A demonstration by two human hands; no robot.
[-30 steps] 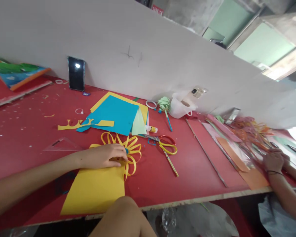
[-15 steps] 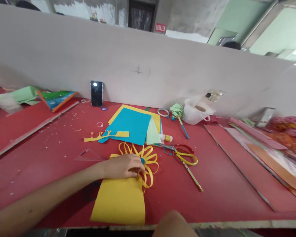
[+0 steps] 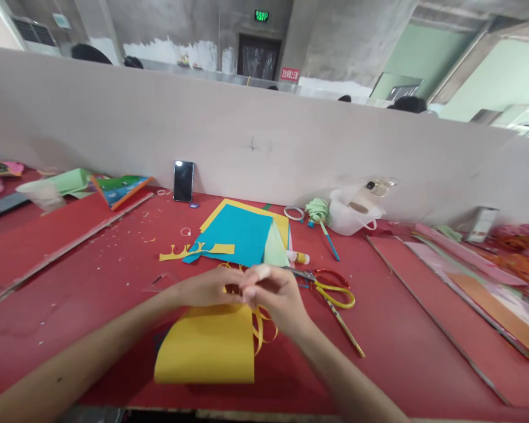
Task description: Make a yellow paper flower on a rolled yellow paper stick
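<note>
a red table [image 3: 423, 346] is running along a pale partition [image 3: 114, 129]; a white bag [image 3: 350, 214] is holding a bottle [image 3: 379, 187]. the left hand [image 3: 203, 288] and right hand [image 3: 273, 294] are meeting over yellow paper loops [image 3: 264, 323]; their grip i cannot tell.

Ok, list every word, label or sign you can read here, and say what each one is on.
Nothing reads clearly.
Green exit sign above the far doorway: lit characters, too small to read.
Red sign beside the doorway: white characters, blurred.
Glue stick on the red table: label too small.
Phone: screen dark, no text.
</note>
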